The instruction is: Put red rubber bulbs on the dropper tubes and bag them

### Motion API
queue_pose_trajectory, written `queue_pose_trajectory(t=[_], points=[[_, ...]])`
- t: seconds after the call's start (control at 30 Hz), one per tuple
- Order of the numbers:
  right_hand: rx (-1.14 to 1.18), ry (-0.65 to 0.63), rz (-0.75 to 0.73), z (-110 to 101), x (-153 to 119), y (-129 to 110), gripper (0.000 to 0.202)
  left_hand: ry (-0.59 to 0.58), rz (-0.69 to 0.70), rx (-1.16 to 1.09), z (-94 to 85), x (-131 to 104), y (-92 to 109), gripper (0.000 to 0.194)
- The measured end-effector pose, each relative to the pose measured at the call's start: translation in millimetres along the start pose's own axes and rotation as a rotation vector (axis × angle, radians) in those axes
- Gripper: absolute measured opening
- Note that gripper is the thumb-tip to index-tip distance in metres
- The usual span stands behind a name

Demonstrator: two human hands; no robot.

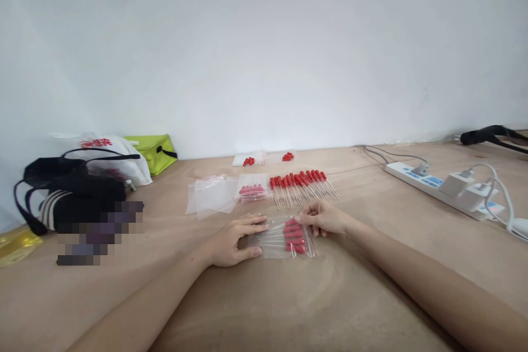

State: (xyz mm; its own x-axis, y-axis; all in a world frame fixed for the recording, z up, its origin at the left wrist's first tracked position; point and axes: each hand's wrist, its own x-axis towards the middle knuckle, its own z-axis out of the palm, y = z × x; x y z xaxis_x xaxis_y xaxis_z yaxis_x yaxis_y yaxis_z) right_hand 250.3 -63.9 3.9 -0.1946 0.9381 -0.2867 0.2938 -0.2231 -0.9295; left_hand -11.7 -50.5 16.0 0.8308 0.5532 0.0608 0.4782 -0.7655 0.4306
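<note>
A small clear zip bag [284, 237] holding several red-capped droppers lies flat on the wooden table [264, 297]. My left hand [235, 239] presses flat on the bag's left end, fingers spread. My right hand [324, 217] pinches the bag's upper right edge near the red strip. Just beyond, a row of several loose red-capped droppers [303, 184] lies on the table. Another filled bag [252, 188] and empty clear bags [212, 195] sit to the left of that row.
Two little piles of red caps [248, 161] [287, 156] lie by the white wall. Black, white and green bags [88, 179] crowd the left. A white power strip [443, 187] with plugs and cables lies at the right.
</note>
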Motion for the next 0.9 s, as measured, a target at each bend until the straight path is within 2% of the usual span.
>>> queue_pose_trajectory(t=[0.13,0.27,0.37,0.47,0.53,0.6,0.67,0.77,0.83,0.9], points=[[0.007,-0.079,-0.027,6,-3,1,0.032,0.015,-0.011,-0.034,-1.5,1,2,0.049],[0.321,-0.122,-0.122,9,-5,5,0.029,0.097,-0.068,-0.131,-0.7,2,0,0.049],[0.583,-0.132,-0.203,8,-6,5,0.025,0.286,-0.168,-0.314,4.6,5,-1,0.051],[0.721,-0.109,-0.266,9,-6,4,0.023,0.507,-0.363,-0.659,12.1,9,2,0.061],[0.742,-0.106,-0.281,15,-7,4,0.023,0.564,-0.449,-0.948,16.3,12,10,0.064],[0.748,-0.11,-0.287,24,-8,4,0.026,0.544,-0.436,-1.208,19.8,16,21,0.064],[0.737,-0.134,-0.29,35,-10,5,0.031,0.545,-0.393,-1.345,23.0,18,31,0.06],[0.64,-0.227,-0.277,48,-14,8,0.032,0.643,-0.439,-1.356,25.6,20,35,0.048],[0.552,-0.286,-0.242,49,-14,9,0.032,0.722,-0.508,-1.317,21.9,19,30,0.045],[0.494,-0.316,-0.203,44,-14,10,0.034,0.783,-0.552,-1.265,11.3,17,19,0.05]])
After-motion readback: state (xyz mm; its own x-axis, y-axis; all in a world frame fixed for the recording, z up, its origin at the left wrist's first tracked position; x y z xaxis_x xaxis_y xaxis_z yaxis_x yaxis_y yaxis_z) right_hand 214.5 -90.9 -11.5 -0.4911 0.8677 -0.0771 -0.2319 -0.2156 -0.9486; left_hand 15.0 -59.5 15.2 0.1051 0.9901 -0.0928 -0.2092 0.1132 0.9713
